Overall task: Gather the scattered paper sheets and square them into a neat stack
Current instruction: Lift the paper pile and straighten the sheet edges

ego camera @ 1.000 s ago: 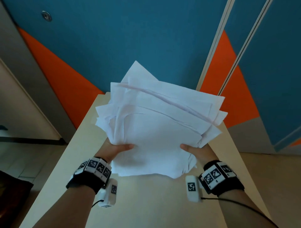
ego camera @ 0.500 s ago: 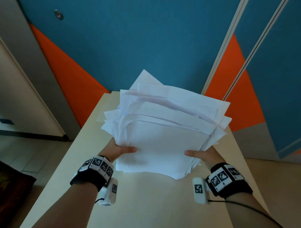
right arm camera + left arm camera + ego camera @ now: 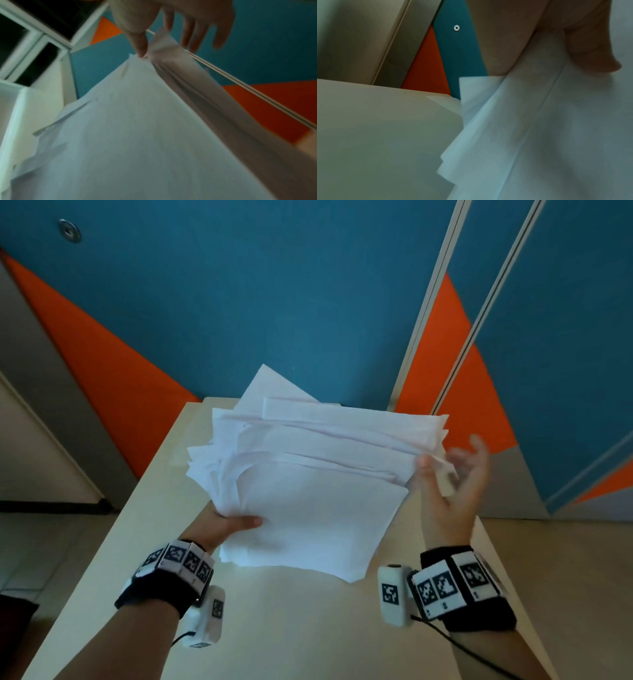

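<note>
An uneven bundle of white paper sheets is held up above the cream table, its edges fanned out and misaligned. My left hand grips the bundle's near left corner, thumb on top; in the left wrist view the thumb presses on the sheets. My right hand is at the bundle's far right edge, fingers spread and loose, thumb touching the sheet edges. The right wrist view shows that hand with its thumb tip at a corner of the sheets, fingers straight and not closed round the paper.
Behind the table rises a blue and orange wall with pale vertical strips. A beige door or panel stands at the left. Tiled floor lies on both sides of the narrow table.
My right hand let go of the bundle's near right corner and moved up to its far right edge, fingers spreading. The left hand keeps its grip; the bundle tilted flatter.
</note>
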Demonstrator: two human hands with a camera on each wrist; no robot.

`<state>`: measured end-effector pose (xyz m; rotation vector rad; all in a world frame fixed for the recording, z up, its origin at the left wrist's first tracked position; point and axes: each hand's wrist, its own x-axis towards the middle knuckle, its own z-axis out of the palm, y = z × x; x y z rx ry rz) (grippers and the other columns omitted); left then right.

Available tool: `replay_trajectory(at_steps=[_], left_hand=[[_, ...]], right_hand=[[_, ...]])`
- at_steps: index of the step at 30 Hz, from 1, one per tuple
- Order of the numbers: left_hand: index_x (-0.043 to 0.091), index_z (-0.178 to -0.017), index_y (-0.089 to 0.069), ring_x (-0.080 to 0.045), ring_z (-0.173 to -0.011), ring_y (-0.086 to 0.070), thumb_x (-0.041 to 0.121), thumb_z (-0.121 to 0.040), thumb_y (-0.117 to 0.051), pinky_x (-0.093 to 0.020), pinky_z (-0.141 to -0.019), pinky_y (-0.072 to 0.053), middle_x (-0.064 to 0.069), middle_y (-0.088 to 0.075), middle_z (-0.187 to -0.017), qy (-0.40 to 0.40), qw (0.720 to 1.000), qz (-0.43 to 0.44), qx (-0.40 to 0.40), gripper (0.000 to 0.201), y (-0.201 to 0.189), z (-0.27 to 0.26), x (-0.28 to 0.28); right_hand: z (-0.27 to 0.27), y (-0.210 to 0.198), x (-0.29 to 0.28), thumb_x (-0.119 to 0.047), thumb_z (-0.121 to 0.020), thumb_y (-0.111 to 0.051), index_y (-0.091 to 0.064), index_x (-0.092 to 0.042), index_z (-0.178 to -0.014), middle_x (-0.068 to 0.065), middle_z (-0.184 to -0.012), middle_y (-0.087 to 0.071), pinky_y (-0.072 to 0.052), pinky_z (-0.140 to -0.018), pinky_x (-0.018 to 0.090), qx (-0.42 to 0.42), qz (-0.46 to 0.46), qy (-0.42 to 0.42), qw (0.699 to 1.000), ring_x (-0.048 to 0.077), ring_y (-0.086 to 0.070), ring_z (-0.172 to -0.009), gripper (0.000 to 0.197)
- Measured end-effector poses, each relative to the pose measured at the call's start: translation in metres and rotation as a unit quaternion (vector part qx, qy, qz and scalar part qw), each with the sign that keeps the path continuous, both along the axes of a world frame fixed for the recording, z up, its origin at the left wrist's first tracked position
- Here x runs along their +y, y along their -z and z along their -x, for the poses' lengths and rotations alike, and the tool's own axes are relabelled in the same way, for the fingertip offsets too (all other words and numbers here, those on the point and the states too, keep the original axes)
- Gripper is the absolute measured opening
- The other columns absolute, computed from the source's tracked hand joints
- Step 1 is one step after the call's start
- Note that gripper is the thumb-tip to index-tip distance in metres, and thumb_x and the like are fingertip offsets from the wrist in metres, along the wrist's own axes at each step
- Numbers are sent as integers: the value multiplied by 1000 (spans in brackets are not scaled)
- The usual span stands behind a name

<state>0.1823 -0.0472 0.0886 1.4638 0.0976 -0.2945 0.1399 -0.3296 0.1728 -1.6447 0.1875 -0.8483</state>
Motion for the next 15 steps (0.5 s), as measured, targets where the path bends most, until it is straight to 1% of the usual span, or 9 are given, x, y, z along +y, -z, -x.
replay_trajectory(at_steps=[1, 2, 3, 4, 6, 9, 10, 12, 15], left_hand=[[25, -106, -62, -27, -105, -64, 38, -13, -94, -48, -89, -52, -9, -68, -111, -1, 1000, 1, 0, 100, 1, 0, 0], [26, -105, -63, -26, -104, -64, 37, -13, -94, -48, -89, -52, -7, -69, -109, -1, 1000, 2, 1, 98, 1, 0, 1], [26, -104, -64, -26, -103, -65, 37, -14, -94, -48, -89, -52, -5, -70, -107, 0, 1000, 3, 3, 96, 2, 0, 1], [26, -103, -65, -26, -103, -65, 36, -15, -95, -48, -89, -53, -4, -72, -104, 2, 1000, 3, 5, 94, 2, 0, 2], [26, -101, -66, -25, -101, -66, 32, -15, -95, -47, -87, -53, -1, -74, -99, 5, 1000, -1, 6, 91, 3, -1, 2], [28, -100, -66, -20, -96, -69, 27, -15, -95, -43, -82, -55, 1, -75, -96, 14, 1000, 1, 12, 89, 3, -1, 3], [28, -102, -66, -20, -96, -69, 27, -17, -95, -44, -82, -55, 0, -75, -99, 17, 1000, -1, 15, 90, 3, -1, 3], [25, -108, -64, -26, -104, -66, 18, -27, -92, -49, -88, -53, -6, -71, -109, 21, 1000, -7, 21, 86, 4, -1, 4], [24, -108, -63, -28, -107, -63, 14, -35, -86, -50, -92, -51, -9, -69, -112, 23, 999, -9, 21, 77, 4, -1, 5]], right_hand=[[3, -5, 2, -17, -86, -62, -43, -27, -126, 8, -120, -51, -40, -103, 40, -68, 80, 50, 993, 18, -48, -114, 45], [4, -7, 5, -15, -86, -59, -50, -20, -122, 14, -116, -52, -42, -98, 40, -128, 182, 62, 973, 18, -48, -110, 37], [4, -10, 11, -15, -87, -56, -55, -16, -117, 15, -112, -54, -43, -94, 40, -170, 282, 33, 944, 20, -49, -106, 31], [2, -13, 20, -16, -87, -54, -58, -13, -115, 13, -109, -57, -42, -90, 39, -184, 357, -14, 916, 20, -50, -103, 28], [-4, -18, 41, -16, -86, -51, -60, -12, -118, 10, -109, -62, -36, -87, 38, -144, 463, -90, 870, 20, -49, -103, 33], [-11, -23, 66, -11, -81, -52, -59, -16, -121, 1, -106, -65, -28, -77, 36, -78, 560, -94, 819, 19, -52, -97, 41], [-13, -23, 70, -7, -78, -53, -61, -19, -119, -3, -101, -66, -26, -75, 35, -73, 571, -93, 812, 18, -56, -93, 43], [-15, -24, 77, -2, -74, -49, -66, -23, -111, -7, -94, -66, -24, -73, 33, -81, 573, -110, 808, 17, -58, -88, 46], [-19, -20, 83, -2, -71, -46, -66, -23, -111, -4, -96, -65, -24, -70, 34, -71, 595, -130, 790, 23, -59, -87, 50]])
